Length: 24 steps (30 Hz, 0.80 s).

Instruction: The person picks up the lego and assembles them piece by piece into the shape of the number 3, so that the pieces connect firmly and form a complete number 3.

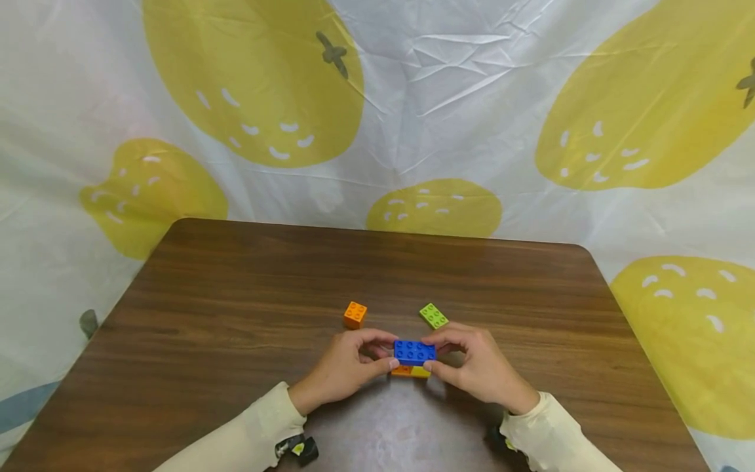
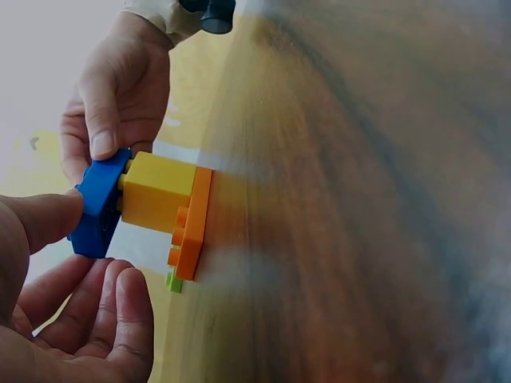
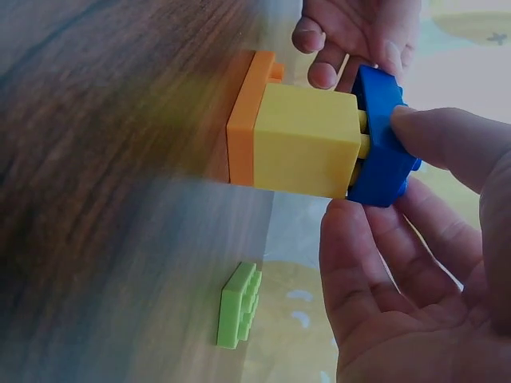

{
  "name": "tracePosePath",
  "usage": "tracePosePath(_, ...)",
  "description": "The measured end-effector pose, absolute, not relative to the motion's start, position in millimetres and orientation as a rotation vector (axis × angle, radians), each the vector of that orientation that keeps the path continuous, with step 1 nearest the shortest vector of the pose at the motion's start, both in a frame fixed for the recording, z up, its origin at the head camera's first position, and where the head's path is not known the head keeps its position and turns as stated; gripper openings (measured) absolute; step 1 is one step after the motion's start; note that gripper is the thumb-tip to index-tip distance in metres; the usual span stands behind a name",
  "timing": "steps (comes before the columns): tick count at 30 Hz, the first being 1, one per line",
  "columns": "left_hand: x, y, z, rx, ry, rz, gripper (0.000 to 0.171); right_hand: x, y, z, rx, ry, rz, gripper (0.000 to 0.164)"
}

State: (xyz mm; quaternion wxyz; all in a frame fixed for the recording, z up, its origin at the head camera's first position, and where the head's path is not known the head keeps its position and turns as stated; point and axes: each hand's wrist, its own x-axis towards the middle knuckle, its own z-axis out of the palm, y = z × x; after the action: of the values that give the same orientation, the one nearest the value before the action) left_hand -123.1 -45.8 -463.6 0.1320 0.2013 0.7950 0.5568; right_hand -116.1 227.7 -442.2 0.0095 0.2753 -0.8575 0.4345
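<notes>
Presently, on the brown wood-grain table [image 1: 236,275], the left hand [image 1: 345,364] and right hand [image 1: 480,367] each pinch an end of the blue eight-stud plastic brick [image 1: 415,353]. It sits tilted above the tall yellow plastic block [image 3: 307,142], which stands on the flat orange plastic brick [image 2: 195,227]; studs show in the gap. Beyond lie the flat lime-green plastic brick [image 1: 434,316] and the small orange plastic block [image 1: 355,314]. Step in hand, as judged: seating the blue brick. Next move calls for levelling, then even downward pressure.

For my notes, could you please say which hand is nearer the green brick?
Right: in the head view, the right hand is just below the green brick, the left hand farther, lower left.
</notes>
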Motion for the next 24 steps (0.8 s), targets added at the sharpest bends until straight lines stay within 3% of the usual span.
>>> tracePosePath(24, -120.8, -41.9, -462.5, 0.567, 2.327, 1.609, 0.032, -116.4, 230.1, -445.7, 0.931, -2.656, 1.341, 0.032)
